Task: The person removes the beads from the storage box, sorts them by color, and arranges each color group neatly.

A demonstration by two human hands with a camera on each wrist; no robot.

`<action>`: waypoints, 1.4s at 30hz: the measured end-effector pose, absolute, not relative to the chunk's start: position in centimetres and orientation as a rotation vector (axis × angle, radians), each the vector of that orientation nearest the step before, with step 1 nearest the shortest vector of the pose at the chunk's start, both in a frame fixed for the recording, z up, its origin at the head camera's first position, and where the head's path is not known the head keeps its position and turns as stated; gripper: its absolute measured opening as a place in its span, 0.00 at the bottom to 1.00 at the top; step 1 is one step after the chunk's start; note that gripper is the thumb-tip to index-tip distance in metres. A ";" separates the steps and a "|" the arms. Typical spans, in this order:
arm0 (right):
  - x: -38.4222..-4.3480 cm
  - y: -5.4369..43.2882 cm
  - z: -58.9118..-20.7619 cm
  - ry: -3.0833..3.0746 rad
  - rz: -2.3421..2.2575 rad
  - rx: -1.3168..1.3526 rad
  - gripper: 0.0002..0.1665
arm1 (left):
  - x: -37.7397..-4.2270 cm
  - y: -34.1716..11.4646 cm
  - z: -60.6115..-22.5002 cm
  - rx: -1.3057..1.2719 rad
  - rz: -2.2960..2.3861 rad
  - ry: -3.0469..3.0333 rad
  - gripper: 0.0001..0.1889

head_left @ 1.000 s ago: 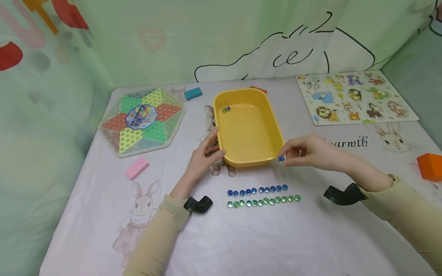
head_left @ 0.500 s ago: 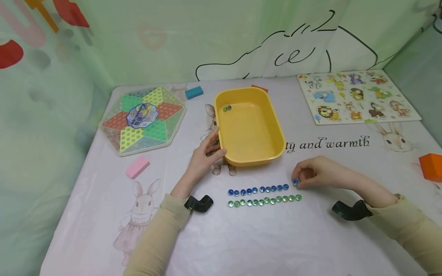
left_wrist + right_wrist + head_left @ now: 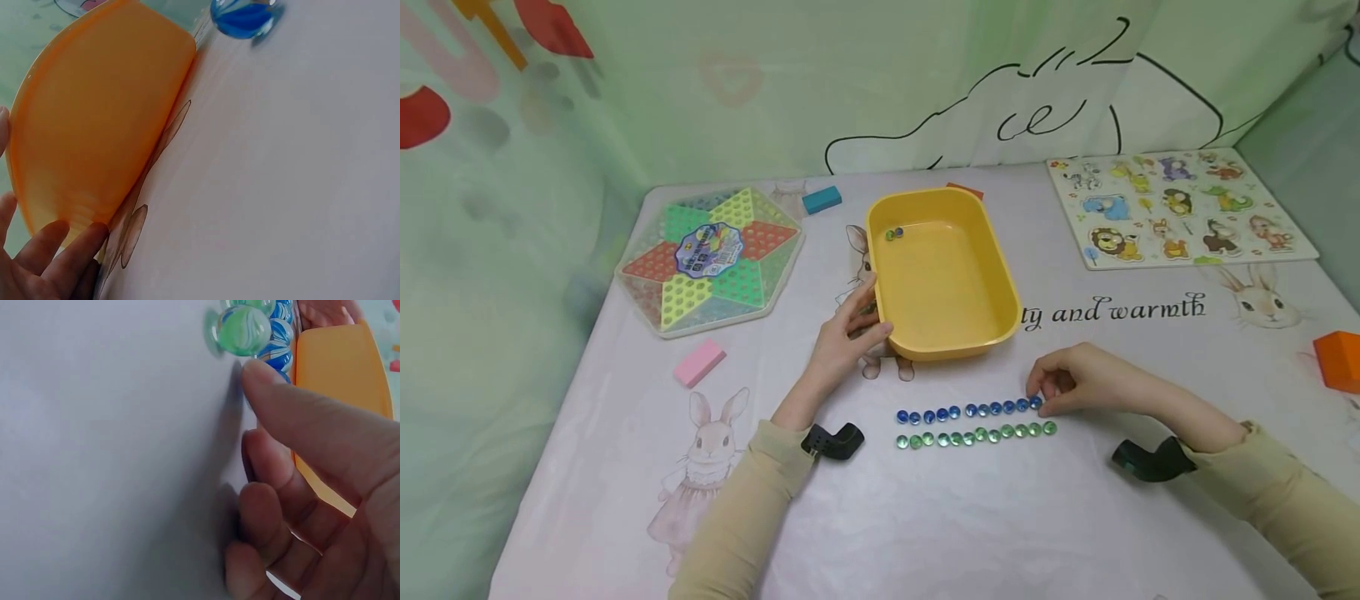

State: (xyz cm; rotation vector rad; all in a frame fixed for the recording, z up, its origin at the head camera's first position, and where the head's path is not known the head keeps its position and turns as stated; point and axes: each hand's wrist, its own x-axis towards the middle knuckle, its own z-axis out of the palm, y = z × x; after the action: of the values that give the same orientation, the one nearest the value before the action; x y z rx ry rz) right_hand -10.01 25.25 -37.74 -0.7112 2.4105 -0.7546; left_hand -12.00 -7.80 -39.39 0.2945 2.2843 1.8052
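Observation:
A yellow plastic tub [image 3: 940,348] stands on the table with two marbles, one green [image 3: 890,236] and one blue [image 3: 898,233], in its far left corner. My left hand [image 3: 838,348] rests against the tub's near left side, fingers [image 3: 78,253] spread along the outer wall. Below the tub runs a row of blue marbles [image 3: 983,411], split by a small gap, and nearer me lies a row of green marbles [image 3: 981,434]. With thumb and forefinger my right hand [image 3: 1086,379] pinches a blue marble [image 3: 1036,402] at the blue row's right end, its other fingers curled.
Left of the tub lie a hexagonal Chinese checkers board [image 3: 711,262], a pink block [image 3: 700,363] and a teal block [image 3: 822,200]. An animal puzzle board [image 3: 1180,208] is at the back right, an orange block [image 3: 1337,361] at the right edge.
My right hand has carried the blue marble from beside the tub's near right corner down to the right end of the blue row. My left hand has stayed at the tub.

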 end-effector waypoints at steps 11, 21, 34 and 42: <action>-10.4 25.7 -37.5 2.383 -0.776 -0.744 0.11 | -12.0 -7.7 -39.2 0.288 1.799 2.293 0.36; -12.9 25.4 -32.8 2.405 -0.863 -0.819 0.09 | -12.9 -7.8 -41.2 0.290 1.819 2.283 0.36; -18.5 17.3 -27.8 2.366 -1.035 -0.651 0.14 | -13.2 -8.1 -42.5 0.336 1.821 2.343 0.35; -23.3 13.7 -29.3 2.419 -1.125 -0.577 0.19 | -13.2 -8.0 -42.3 0.317 1.802 2.323 0.35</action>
State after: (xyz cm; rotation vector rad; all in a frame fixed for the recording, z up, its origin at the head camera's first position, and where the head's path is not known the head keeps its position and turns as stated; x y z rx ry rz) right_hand -23.32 13.70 -29.32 -0.5774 2.4191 -1.1252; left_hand -13.18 -8.02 -42.31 0.3174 2.3226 1.8020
